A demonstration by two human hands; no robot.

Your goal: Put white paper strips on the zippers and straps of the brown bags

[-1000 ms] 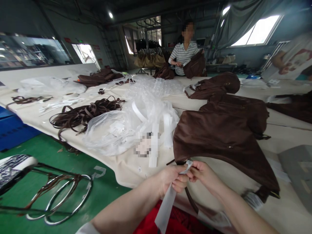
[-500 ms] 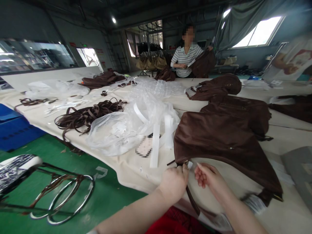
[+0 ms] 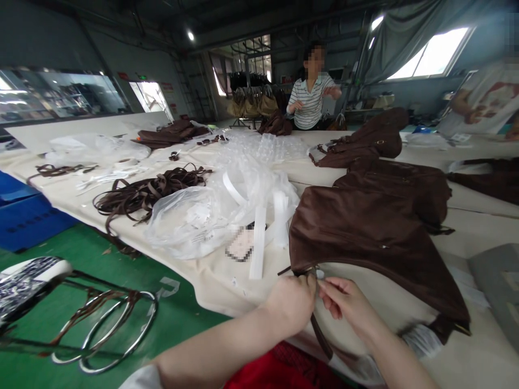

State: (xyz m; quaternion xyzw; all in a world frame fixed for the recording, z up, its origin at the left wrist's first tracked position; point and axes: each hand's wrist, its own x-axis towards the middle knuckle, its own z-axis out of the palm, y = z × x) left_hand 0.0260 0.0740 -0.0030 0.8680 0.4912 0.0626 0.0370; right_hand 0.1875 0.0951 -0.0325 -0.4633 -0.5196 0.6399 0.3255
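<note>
A brown leather bag (image 3: 360,227) lies flat on the cloth-covered table in front of me, its curved opening facing me. My left hand (image 3: 294,302) is closed around the bag's near left corner, where a zipper end shows. Close beside it, my right hand (image 3: 344,300) is pinched, fingertips almost against the left thumb. A small whitish piece shows by those fingertips, but what the pinch holds is hidden. Below the hands hangs a brown strap (image 3: 321,337). White plastic wrapping (image 3: 421,341) covers a part near the bag's right end.
Left of the bag lie white strips (image 3: 257,243), a pixelated phone-like object (image 3: 240,243), clear plastic bags (image 3: 190,221) and tangled brown straps (image 3: 154,192). More brown bags (image 3: 365,141) lie beyond. A co-worker (image 3: 310,97) stands across the table. A stool (image 3: 32,275) stands at left.
My right hand has moved left to meet my left hand, its fingers now pinched. The co-worker's hands no longer hold the brown bag.
</note>
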